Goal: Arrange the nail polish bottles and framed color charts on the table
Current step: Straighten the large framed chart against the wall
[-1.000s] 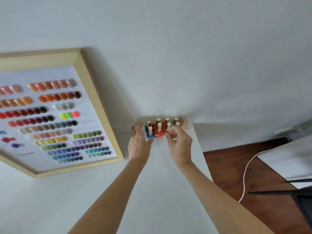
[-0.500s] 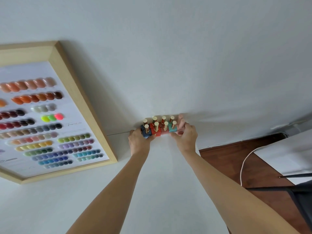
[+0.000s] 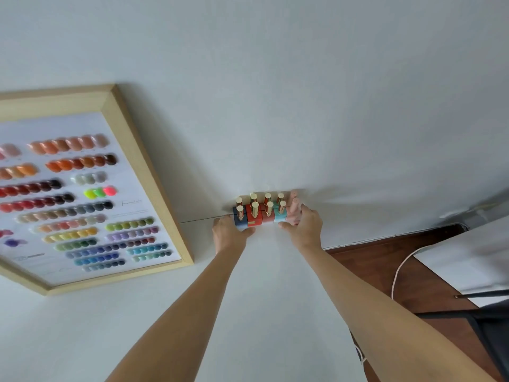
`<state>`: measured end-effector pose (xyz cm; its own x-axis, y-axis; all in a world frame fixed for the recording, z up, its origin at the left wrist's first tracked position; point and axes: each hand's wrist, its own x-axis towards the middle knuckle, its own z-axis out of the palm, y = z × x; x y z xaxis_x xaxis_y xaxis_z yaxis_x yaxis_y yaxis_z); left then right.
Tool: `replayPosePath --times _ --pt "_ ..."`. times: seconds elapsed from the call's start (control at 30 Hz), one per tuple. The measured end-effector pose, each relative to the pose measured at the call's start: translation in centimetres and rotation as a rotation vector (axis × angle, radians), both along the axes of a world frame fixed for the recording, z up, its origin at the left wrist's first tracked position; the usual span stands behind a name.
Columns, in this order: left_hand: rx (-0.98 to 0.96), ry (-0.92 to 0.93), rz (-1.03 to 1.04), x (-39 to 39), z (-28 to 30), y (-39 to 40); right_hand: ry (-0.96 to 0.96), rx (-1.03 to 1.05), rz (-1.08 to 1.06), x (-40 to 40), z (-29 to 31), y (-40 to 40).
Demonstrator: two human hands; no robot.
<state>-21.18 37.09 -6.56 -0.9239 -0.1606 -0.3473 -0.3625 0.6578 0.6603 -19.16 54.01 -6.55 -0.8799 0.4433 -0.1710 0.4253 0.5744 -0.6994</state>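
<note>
Several nail polish bottles [image 3: 260, 213] with gold caps stand packed in two short rows at the far edge of the white table [image 3: 248, 299], against the wall. Their bodies are blue, red and teal. My left hand [image 3: 228, 235] presses on the blue bottle at the left end of the block. At the right end my right hand [image 3: 304, 228] cups the teal bottle, fingers wrapped behind the rows. A framed color chart [image 3: 82, 194] in a pale wood frame leans against the wall at the left, apart from both hands.
The table's right edge drops to a brown wooden floor [image 3: 385, 260] with a white cable [image 3: 399, 271]. Another white surface [image 3: 468, 260] and a dark chair part [image 3: 490, 321] sit at the far right.
The bottles went from a loose cluster to a tight two-row block. My right hand moved from the front of the cluster to its right end. The view shifted slightly.
</note>
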Motion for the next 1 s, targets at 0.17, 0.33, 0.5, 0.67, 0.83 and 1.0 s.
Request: replayPosePath --times 0.17,0.33,0.5,0.67,0.83,1.0 --pt "-0.065 -0.11 -0.004 3.9 2.9 0.0 -0.068 -0.028 0.008 3.5 1.9 -0.4" --pt "0.01 -0.093 -0.04 9.0 5.6 -0.4 -0.107 -0.094 0.096 7.6 4.6 -1.7" --pt "0.047 -0.03 -0.025 13.6 8.6 -2.4 -0.087 -0.087 0.225 10.5 8.1 -3.4" --pt "0.03 0.018 0.06 18.4 11.2 -7.4 -0.073 -0.1 0.359 13.2 10.9 -7.2" --pt "0.0 0.045 0.18 22.7 13.0 -14.1 -0.105 -0.137 0.525 15.6 12.7 -12.8" --pt "-0.029 0.059 0.308 27.7 13.8 -22.0 -0.109 -0.137 0.664 18.2 14.7 -20.1"
